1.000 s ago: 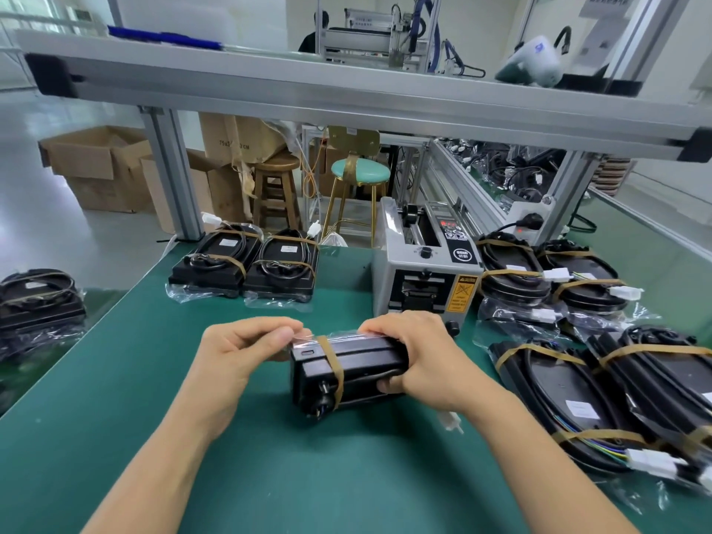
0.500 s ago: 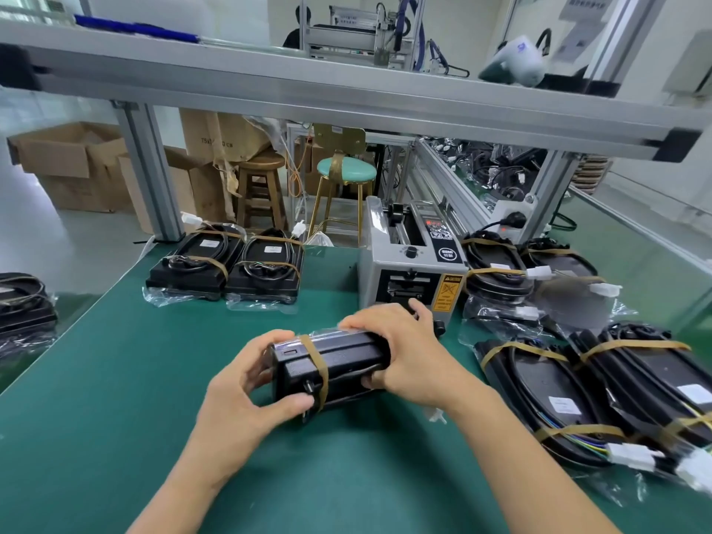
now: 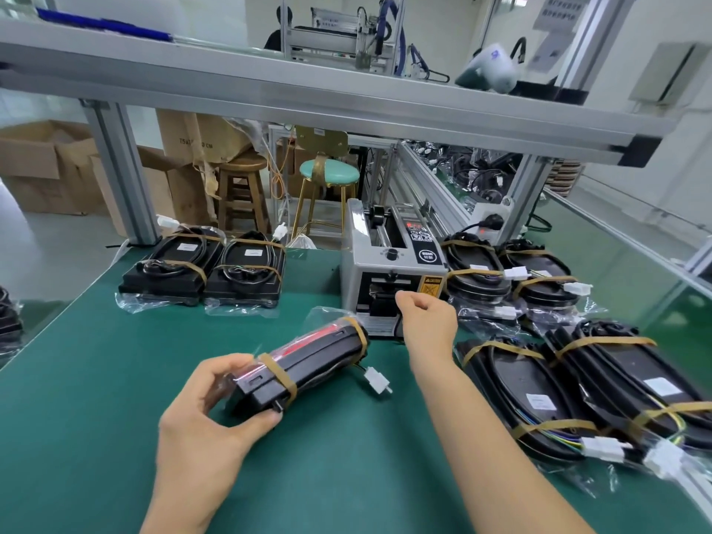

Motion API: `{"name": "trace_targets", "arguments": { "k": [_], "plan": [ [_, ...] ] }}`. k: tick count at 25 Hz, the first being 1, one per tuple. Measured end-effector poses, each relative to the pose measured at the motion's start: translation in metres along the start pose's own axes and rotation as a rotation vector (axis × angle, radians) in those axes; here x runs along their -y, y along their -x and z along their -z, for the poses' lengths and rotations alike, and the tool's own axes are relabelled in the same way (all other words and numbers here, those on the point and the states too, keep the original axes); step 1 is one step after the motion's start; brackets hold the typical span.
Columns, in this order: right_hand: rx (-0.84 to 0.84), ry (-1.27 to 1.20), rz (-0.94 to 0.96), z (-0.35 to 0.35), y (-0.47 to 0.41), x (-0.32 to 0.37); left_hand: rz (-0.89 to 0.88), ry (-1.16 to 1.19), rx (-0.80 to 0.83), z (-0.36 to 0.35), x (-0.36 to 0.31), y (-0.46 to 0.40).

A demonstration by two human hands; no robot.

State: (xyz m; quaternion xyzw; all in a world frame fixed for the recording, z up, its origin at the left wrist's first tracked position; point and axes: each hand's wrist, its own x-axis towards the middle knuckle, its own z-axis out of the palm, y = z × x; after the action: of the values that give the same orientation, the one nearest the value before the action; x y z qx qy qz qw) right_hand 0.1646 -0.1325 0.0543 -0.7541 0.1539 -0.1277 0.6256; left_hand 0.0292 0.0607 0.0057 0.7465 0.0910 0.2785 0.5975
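A black unit (image 3: 308, 364) in a clear plastic bag, bound by two tan rubber bands, lies tilted on the green table (image 3: 115, 379). A white connector (image 3: 375, 379) hangs from its far end. My left hand (image 3: 208, 410) grips the unit's near end, thumb below and fingers over the top. My right hand (image 3: 427, 325) is off the unit, at the front mouth of the grey tape dispenser (image 3: 385, 264), with its fingers curled and thumb pointing at the outlet. I see no tape in that hand.
Two bagged black units (image 3: 165, 267) (image 3: 246, 271) lie at the back left. Several more (image 3: 520, 387) (image 3: 477, 275) crowd the right side. An aluminium post (image 3: 119, 175) and a shelf beam (image 3: 308, 90) frame the bench. Stools stand behind it.
My right hand let go of the unit and moved up to the tape dispenser's mouth. The unit swung round under my left hand, its far end now pointing towards the dispenser.
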Motion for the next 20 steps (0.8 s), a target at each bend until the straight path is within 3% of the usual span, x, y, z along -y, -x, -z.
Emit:
{"name": "trace_targets", "arguments": {
  "k": [13,16,20],
  "plan": [
    [-0.098,-0.299,-0.328,-0.021,-0.009,0.015,0.009,-0.034,-0.004,-0.008,-0.013,0.009],
    [0.142,-0.326,-0.288,-0.001,0.024,0.027,0.019,-0.017,-0.03,-0.012,-0.02,0.012],
    [0.645,-0.223,0.016,0.014,0.095,0.024,0.005,-0.03,-0.044,-0.018,-0.022,0.016]
  ]
}}
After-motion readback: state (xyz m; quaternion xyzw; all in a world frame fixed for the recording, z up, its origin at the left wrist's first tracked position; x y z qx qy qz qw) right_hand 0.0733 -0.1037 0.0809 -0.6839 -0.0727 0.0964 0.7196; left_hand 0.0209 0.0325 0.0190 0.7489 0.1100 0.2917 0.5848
